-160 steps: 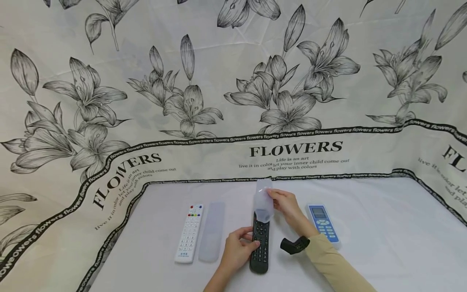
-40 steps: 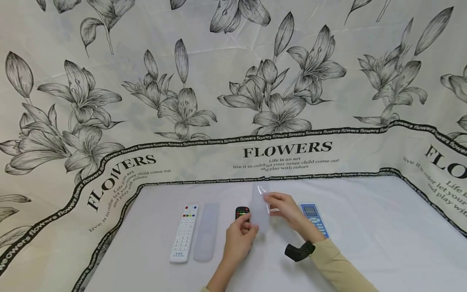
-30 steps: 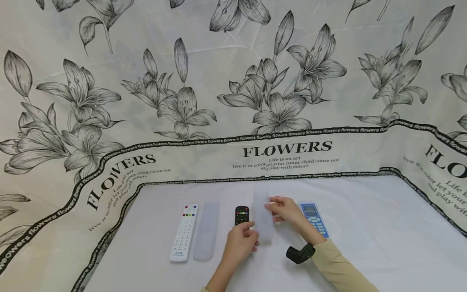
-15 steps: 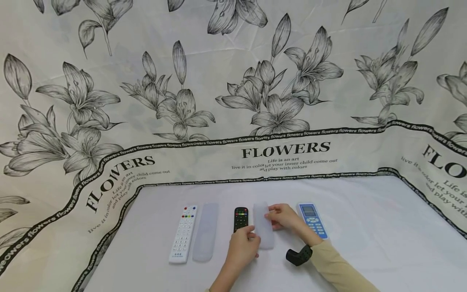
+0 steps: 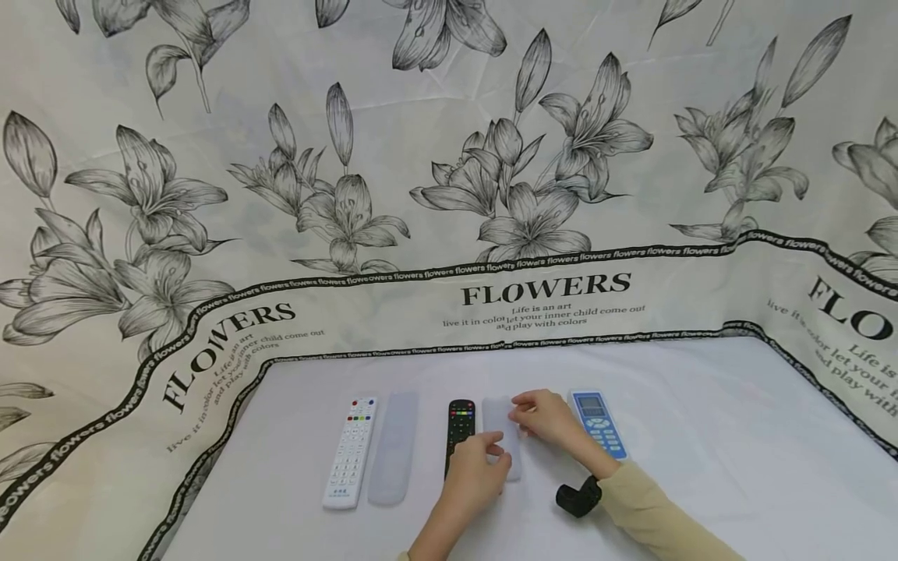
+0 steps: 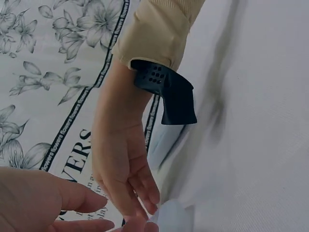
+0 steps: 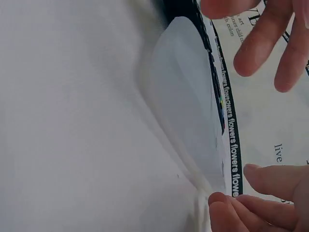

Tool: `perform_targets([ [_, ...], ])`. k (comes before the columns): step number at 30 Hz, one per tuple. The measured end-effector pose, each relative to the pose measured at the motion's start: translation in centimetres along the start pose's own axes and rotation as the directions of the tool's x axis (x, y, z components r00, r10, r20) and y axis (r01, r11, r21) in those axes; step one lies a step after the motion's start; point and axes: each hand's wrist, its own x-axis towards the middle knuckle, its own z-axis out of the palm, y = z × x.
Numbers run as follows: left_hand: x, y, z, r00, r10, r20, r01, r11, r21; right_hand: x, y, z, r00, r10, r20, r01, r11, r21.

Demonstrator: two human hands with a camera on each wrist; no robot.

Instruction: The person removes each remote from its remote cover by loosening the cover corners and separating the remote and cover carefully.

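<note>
A translucent remote-control cover [image 5: 502, 448] lies flat on the white tabletop, just right of a black remote control [image 5: 461, 421]. My right hand [image 5: 550, 421] is at the cover's far right edge. In the right wrist view its thumb stands apart from the fingers, and fingertips [image 7: 219, 199] are right at the end of the cover [image 7: 183, 92]. My left hand [image 5: 477, 471] hovers over the lower part of the black remote and hides it. Its fingers are loosely bent, with a gap to the thumb [image 6: 84, 197], and nothing shows between them.
Left of the black remote lie a white remote control [image 5: 351, 452] and a second translucent cover [image 5: 393, 448]. A blue-and-white remote [image 5: 599, 425] lies behind my right wrist, which wears a black camera mount [image 5: 578, 499]. Flower-printed cloth [image 5: 379, 312] borders the table's back.
Earlier the left hand held the black remote while the right hand pulled the cover off it. Now both lie side by side on the table, the cover lowered flat and both hands' grips loosened.
</note>
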Motion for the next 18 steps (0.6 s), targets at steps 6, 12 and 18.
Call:
perform_targets([
  [6, 0.4, 0.2, 0.5, 0.998, 0.063, -0.001, -0.063, 0.997, -0.037, -1.6, 0.0, -2.3, 0.972, -0.205, -0.115, 0.194, 0.976, -0.099],
  [12, 1.2, 0.7, 1.7, 0.997, 0.069, 0.032, -0.067, 0.996, -0.063, -3.7, 0.6, -5.2, 0.934, -0.289, -0.209, 0.255, 0.951, -0.174],
  [18, 2.6, 1.7, 2.8, 0.996, 0.090, 0.015, -0.087, 0.988, -0.126, -5.0, 2.3, -7.8, 0.898, -0.316, -0.306, 0.253, 0.940, -0.228],
])
